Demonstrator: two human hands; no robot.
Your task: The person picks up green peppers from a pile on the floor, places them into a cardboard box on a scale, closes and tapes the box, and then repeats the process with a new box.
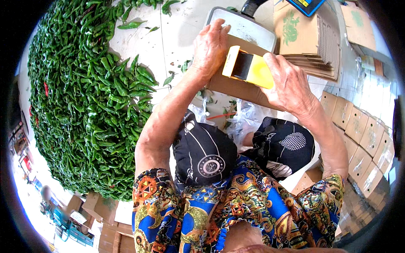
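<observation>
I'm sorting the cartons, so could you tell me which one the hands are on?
The brown box on the scale, under both hands, not the flat stack behind.

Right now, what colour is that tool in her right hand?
Yellow with a black middle: the tape dispenser, clearest in the head view.

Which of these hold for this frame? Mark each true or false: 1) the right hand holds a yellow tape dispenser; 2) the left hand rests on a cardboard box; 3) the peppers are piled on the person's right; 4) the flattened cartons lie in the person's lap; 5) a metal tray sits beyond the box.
1) True: the right hand holds the yellow tape dispenser against the box.
2) True: the left hand presses on the cardboard box.
3) False: the green peppers are heaped on the floor to the person's left.
4) False: the flattened cartons are stacked beyond the box, to the right.
5) True: the metal tray lies just past the box.
</observation>
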